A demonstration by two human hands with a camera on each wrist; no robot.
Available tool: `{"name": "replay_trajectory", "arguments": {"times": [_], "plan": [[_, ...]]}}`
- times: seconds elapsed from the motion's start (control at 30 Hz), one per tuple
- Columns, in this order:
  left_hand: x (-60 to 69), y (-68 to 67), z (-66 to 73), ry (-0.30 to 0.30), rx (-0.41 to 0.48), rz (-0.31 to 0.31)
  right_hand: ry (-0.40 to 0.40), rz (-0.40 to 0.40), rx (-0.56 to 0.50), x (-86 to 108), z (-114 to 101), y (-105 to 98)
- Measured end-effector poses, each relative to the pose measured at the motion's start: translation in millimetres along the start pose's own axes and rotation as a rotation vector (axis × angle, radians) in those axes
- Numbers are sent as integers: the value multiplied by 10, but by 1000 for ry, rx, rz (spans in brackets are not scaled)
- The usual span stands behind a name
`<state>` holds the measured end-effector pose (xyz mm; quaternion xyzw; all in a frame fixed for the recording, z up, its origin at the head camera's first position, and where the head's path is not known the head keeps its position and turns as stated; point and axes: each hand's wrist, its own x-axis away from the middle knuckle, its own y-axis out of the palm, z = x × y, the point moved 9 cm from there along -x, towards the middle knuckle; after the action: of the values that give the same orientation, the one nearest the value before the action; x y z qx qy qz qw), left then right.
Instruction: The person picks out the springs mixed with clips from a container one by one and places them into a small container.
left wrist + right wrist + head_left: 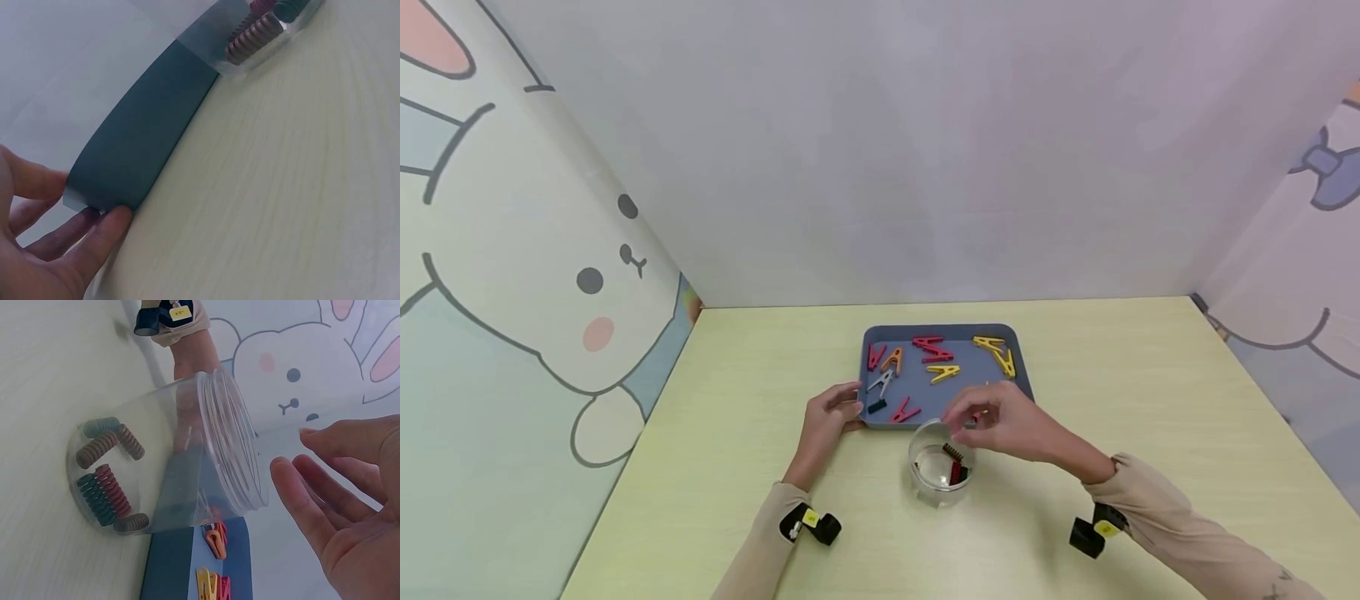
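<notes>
My left hand (827, 429) grips the front left corner of a blue-grey tray (917, 379), fingers and thumb against its wall (137, 125). Over the mouth of a clear plastic jar (234, 444) hovers my right hand (1000, 421). Its thumb and fingertips are apart, and nothing shows between them in the right wrist view. Several coil springs lie at the jar's bottom, among them a red spring (113, 489), a green spring (95, 500) and a brown spring (97, 450). The jar stands upright just before the tray's front edge.
Small plastic clips lie scattered in the tray: yellow clips (943, 372), red clips (904, 410), an orange clip (892, 360) and a grey clip (882, 383). A small dark piece (877, 406) lies near the left hand. Behind the pale table (760, 358) stands a white wall.
</notes>
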<state>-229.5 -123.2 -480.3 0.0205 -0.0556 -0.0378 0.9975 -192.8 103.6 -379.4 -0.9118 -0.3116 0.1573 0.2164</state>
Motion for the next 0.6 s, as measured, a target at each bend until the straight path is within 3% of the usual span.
{"name": "replay_trajectory", "arguments": {"times": [0.6], "plan": [[-1,3,7,0,4,-3,-46,1,90,-265,-82,-64]]}}
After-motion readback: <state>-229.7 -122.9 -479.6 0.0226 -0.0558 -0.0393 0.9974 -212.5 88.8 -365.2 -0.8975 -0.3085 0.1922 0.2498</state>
